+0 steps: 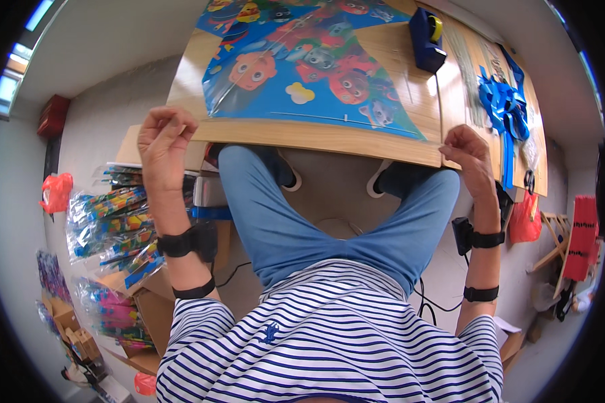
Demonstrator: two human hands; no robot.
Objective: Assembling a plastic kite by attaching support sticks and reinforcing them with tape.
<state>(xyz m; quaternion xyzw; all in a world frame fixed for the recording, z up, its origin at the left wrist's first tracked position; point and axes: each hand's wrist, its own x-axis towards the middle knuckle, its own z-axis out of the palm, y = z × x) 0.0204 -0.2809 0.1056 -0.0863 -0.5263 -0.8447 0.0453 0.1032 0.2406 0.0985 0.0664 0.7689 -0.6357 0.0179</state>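
Head view, left hand (pixel 165 138) loosely curled, empty, right hand (pixel 465 151) pinching table edge (pixel 356 142), kite (pixel 302 60) between.

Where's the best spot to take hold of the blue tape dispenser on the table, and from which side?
Grip the blue tape dispenser across its long flat sides, around the middle of the body, coming down from above. It stands upright on the wooden table just beyond the cartoon kite, with the yellow roll at its far end, so keep fingers off that end. The right hand looks nearer.
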